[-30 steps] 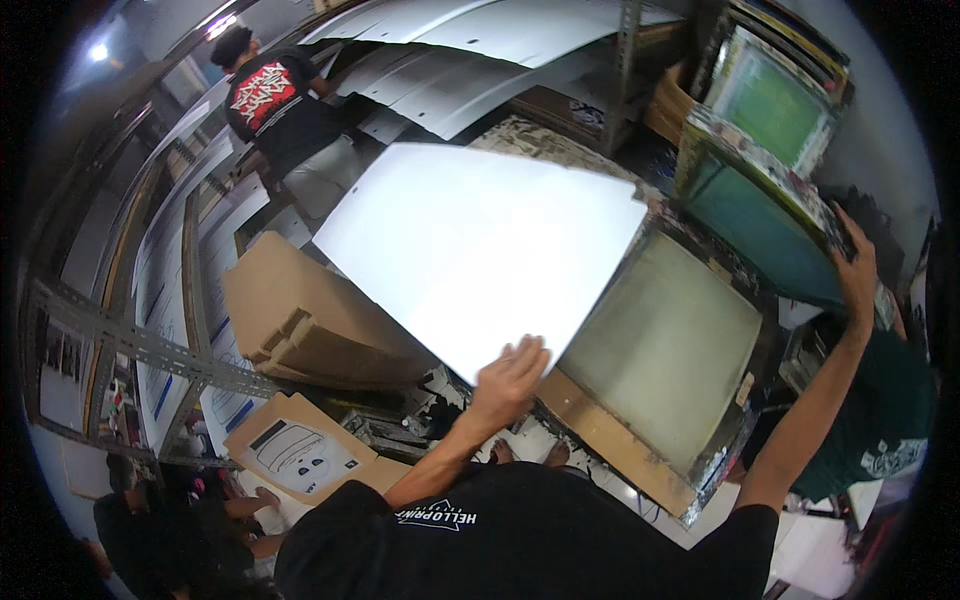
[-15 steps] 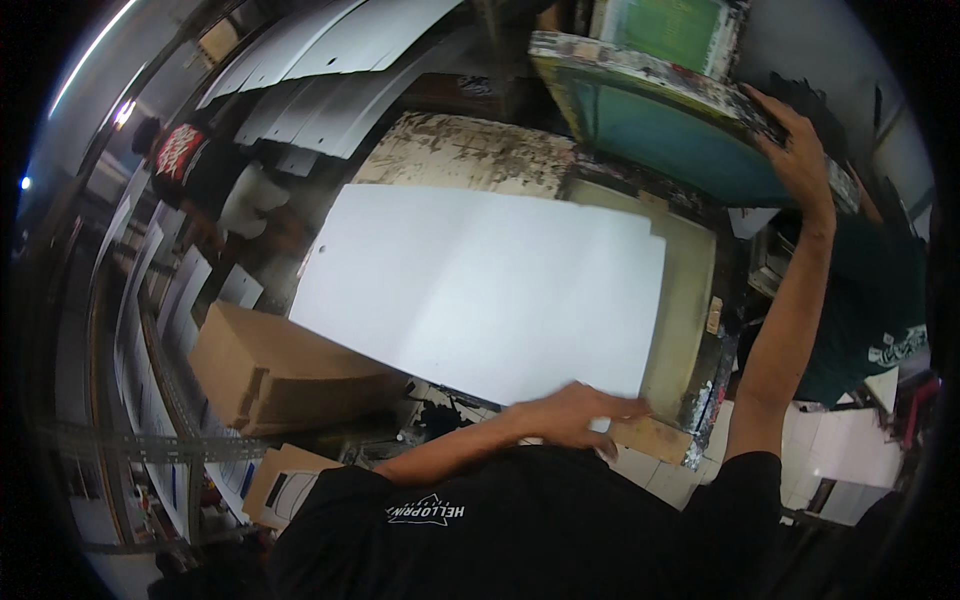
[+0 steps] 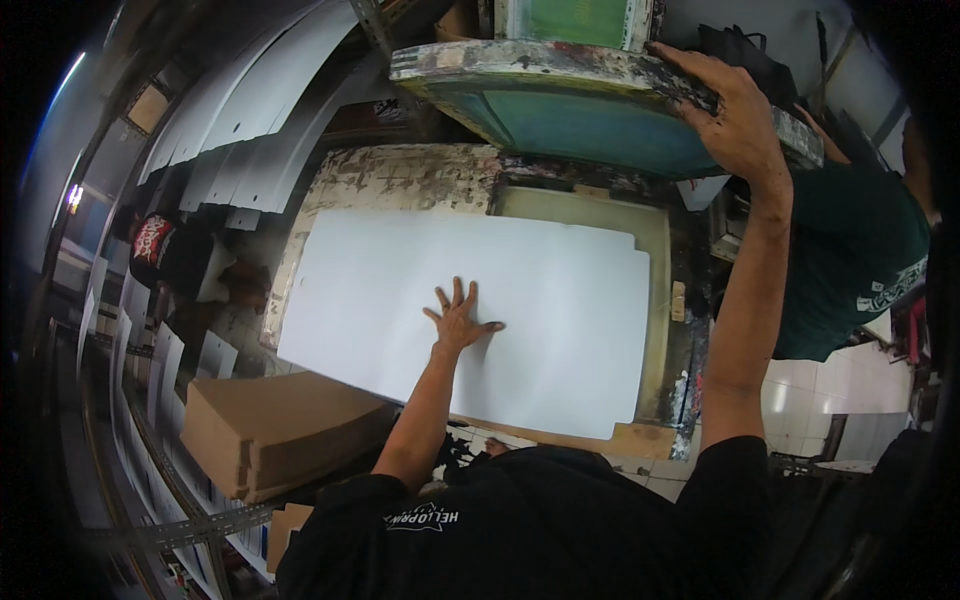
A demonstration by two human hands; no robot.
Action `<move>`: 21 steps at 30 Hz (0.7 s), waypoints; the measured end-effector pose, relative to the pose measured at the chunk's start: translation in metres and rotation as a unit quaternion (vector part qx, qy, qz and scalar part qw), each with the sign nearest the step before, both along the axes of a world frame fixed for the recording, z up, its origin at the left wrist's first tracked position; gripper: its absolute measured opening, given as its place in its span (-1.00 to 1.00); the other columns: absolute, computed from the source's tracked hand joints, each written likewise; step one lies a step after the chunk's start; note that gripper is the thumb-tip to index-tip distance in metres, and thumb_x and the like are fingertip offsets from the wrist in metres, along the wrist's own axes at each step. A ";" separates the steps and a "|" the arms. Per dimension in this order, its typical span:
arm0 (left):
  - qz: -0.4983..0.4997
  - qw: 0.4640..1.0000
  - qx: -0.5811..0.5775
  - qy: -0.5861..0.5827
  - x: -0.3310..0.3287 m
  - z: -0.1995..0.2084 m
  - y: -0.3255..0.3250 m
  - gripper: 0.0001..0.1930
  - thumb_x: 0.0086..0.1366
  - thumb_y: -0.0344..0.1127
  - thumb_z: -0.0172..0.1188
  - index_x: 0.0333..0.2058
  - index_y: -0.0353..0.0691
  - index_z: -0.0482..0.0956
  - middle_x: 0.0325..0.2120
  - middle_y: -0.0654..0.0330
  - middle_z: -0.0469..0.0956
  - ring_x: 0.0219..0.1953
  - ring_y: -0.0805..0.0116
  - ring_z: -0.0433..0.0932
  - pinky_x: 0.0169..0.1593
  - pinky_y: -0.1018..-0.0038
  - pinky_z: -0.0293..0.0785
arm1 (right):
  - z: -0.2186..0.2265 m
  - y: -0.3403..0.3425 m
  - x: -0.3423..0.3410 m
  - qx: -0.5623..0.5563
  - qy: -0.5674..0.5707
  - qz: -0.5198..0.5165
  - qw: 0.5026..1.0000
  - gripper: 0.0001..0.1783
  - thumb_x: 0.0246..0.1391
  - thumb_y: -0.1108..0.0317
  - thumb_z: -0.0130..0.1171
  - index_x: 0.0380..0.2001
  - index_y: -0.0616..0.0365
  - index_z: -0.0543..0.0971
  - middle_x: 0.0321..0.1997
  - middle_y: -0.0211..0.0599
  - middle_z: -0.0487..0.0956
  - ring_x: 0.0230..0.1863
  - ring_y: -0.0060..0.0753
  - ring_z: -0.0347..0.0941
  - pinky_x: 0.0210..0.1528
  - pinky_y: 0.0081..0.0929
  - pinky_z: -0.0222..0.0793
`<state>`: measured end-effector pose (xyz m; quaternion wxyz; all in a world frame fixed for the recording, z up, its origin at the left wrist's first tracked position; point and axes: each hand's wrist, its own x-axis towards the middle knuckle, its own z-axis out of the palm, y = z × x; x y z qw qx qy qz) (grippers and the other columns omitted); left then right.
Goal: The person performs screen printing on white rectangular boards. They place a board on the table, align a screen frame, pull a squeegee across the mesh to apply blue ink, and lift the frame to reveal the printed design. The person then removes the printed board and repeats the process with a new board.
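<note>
Sheet: large white sheet (image 3: 400, 300), smooth and matte, rectangular with rounded corners; lies flat on the bench, covering most of the printing bed.
Left hand: left hand (image 3: 458, 320), grip released, fingers spread, palm pressed flat on the sheet near its middle.
Right hand: right hand (image 3: 735, 115), raised overhead, fingers curled over the edge of the screen frame; ink-stained.
Screen frame: screen frame (image 3: 570, 95), rectangular, tilted up above the bench; paint-crusted border, teal mesh on its underside.
Bench: bench (image 3: 400, 180), worn top mottled with dried ink and scuffs; a pale yellow-green bed shows beside the sheet's right edge.
Cardboard stack: cardboard stack (image 3: 270, 430), brown, flat-edged bundle just below and left of the bench.
Hung sheets: white sheets (image 3: 250, 110), curved rows of pale panels on racks at upper left.
Co-worker: a person in a dark green shirt (image 3: 850, 260) stands at the right, beyond the raised arm.
Floor: white tiles (image 3: 840, 400) at lower right.
</note>
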<state>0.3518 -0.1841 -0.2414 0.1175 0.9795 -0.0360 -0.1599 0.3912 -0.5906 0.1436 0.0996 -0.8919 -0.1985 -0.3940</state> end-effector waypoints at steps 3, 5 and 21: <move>-0.023 1.000 -0.005 0.001 0.032 0.000 -0.031 0.26 -0.18 0.52 0.36 0.45 0.14 0.03 0.50 0.06 -0.22 0.47 -0.34 -0.37 0.24 -0.61 -0.42 | -0.001 -0.002 0.005 0.000 -0.022 0.009 1.000 -0.40 0.02 0.36 0.33 0.18 -0.31 0.56 0.12 -0.34 0.62 -0.20 -0.21 0.51 0.02 -0.32 0.36; -0.038 0.999 -0.003 -0.002 0.049 0.001 -0.046 0.26 -0.18 0.52 0.36 0.45 0.14 0.02 0.50 0.07 -0.22 0.47 -0.33 -0.37 0.24 -0.61 -0.42 | -0.001 -0.003 0.008 0.001 -0.031 0.014 0.999 -0.42 0.03 0.36 0.32 0.17 -0.29 0.57 0.09 -0.35 0.64 -0.21 -0.23 0.51 0.01 -0.32 0.36; -0.062 0.997 0.039 -0.005 0.074 0.003 -0.094 0.24 -0.13 0.47 0.38 0.45 0.11 0.02 0.49 0.04 -0.21 0.46 -0.40 -0.30 0.25 -0.58 -0.25 | 0.021 0.026 -0.014 0.059 0.047 0.009 0.997 -0.46 -0.09 0.39 0.27 0.06 0.20 0.59 -0.02 -0.07 0.65 0.00 -0.09 0.53 0.14 -0.26 0.28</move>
